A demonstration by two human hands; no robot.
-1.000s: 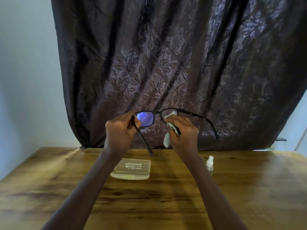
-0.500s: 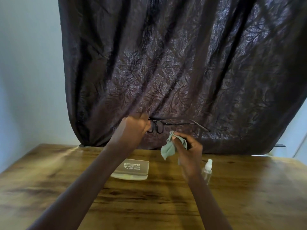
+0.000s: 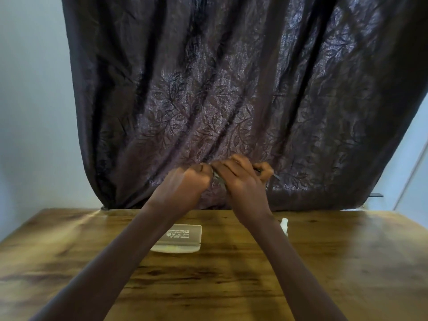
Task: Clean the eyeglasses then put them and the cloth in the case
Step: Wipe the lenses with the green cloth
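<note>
Both hands are raised together above the table, in front of the curtain. My left hand (image 3: 188, 180) is curled into a fist that grips one end of the black eyeglasses (image 3: 275, 176). My right hand (image 3: 240, 179) is wrapped over the frame, and only a thin black arm tip sticks out to its right. The cloth is hidden inside the hands. The beige glasses case (image 3: 183, 237) lies closed on the table below my left wrist.
A small spray bottle (image 3: 284, 225) with a white top stands on the wooden table (image 3: 347, 262), partly behind my right forearm. A dark patterned curtain (image 3: 231, 100) hangs behind the table's far edge.
My right hand rose with the cloth and closed over the glasses next to my left hand. The lenses and the cloth, visible before, are now covered by the hands.
</note>
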